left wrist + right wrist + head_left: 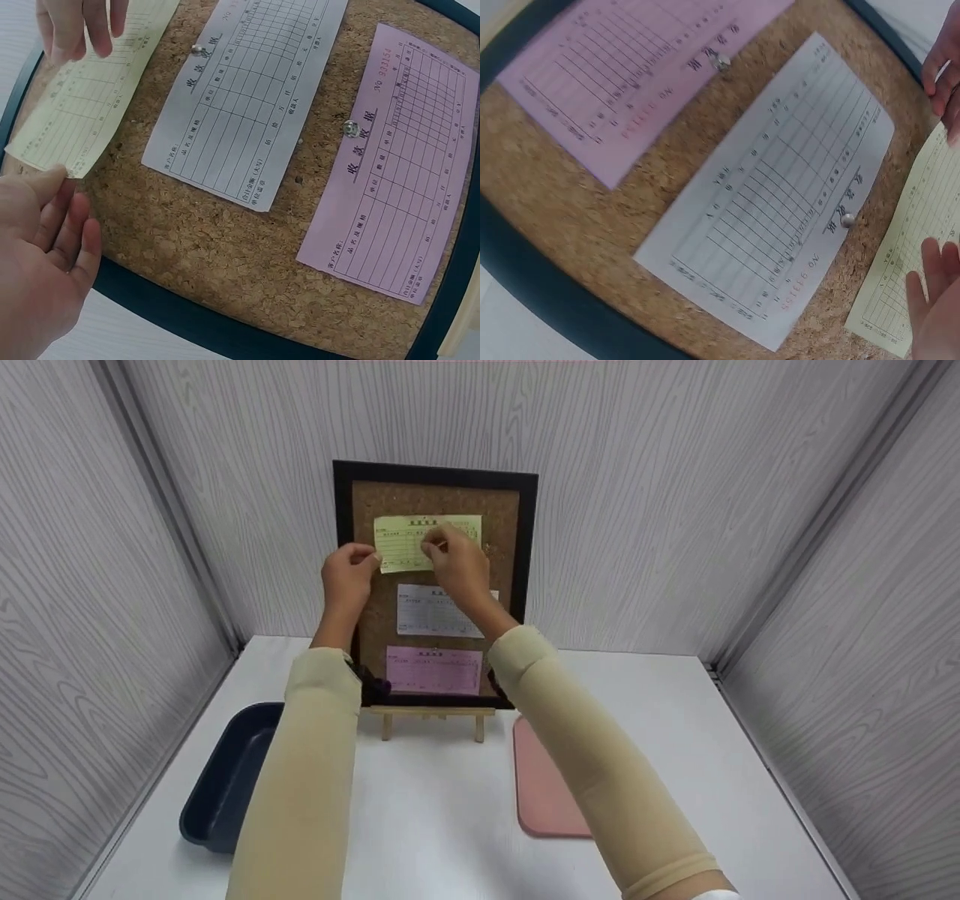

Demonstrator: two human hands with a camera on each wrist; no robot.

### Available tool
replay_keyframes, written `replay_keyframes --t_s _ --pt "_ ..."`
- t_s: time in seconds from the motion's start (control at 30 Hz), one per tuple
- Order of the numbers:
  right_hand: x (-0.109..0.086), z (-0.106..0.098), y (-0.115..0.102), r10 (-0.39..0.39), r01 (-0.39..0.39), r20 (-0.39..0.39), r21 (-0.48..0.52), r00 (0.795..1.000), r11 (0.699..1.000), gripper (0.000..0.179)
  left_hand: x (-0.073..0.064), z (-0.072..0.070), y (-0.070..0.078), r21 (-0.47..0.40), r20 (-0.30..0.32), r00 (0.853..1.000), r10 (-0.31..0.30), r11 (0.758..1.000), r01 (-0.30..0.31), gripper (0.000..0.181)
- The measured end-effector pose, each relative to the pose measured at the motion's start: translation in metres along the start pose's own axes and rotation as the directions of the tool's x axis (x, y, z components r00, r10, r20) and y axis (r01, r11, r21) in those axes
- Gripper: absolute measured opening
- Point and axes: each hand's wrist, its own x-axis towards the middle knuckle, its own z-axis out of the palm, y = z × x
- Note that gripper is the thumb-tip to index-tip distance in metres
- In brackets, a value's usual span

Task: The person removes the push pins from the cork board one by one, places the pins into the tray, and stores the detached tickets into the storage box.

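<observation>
Left hand (349,577) pinches a yellow slip (396,544) near its lower-L corner, thumb on the printed face, high on a black-framed corkboard (435,497); right hand (459,562) is in front of the same slip, thumb & fingertips drawn close (can't tell if anything is held btwn them). Below hangs a white slip (424,611) w/ a shiny pin (198,49) at its heading, & lowest a pink-purple slip (435,671) w/ its own pin (351,129). Board rests on a small wooden easel (435,710) on the white worktop (427,810). A dark-blue tray (193,810) sits at L, partly behind the cream L sleeve (311,780); a flat pink tray (551,795) lies at R, partly hidden by the matching R sleeve (600,765). Grey-white wood-grain panels (675,510) stand behind & on both sides
</observation>
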Motion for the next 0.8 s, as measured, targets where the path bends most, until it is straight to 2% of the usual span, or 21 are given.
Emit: replay_keyframes --t_s 0.07,0.17,0.27,0.4,0.63,0.8 --pt "-0.013 -0.003 0.004 -0.055 0.054 0.003 0.117 0.998 0.992 0.012 -0.004 -0.003 -0.003 -0.021 0.001 1.0 0.005 1.0 -0.005 0.027" --pt "-0.033 -0.01 0.012 -0.136 0.139 -0.032 0.271 0.99 0.952 0.011 -0.012 -0.009 -0.007 -0.051 0.006 1.0 0.019 0.999 -0.018 0.028" --pt "-0.054 -0.021 0.021 -0.177 0.191 -0.07 0.356 0.982 0.915 0.014 -0.022 -0.015 -0.009 -0.068 0.011 0.999 0.034 0.997 -0.033 0.031" --pt "-0.085 -0.04 0.032 -0.208 0.228 -0.094 0.373 0.974 0.899 0.021 -0.037 -0.022 -0.012 -0.083 0.015 1.0 0.022 0.996 -0.021 0.033" --pt "-0.141 -0.072 0.06 -0.25 0.275 -0.123 0.273 0.96 0.922 0.016 -0.066 -0.037 -0.017 -0.142 0.032 0.999 -0.005 0.99 0.01 0.036" --pt "-0.176 -0.09 0.082 -0.244 0.271 -0.132 0.25 0.961 0.93 0.014 -0.087 -0.046 -0.026 -0.126 0.019 0.999 -0.043 0.991 0.046 0.034"
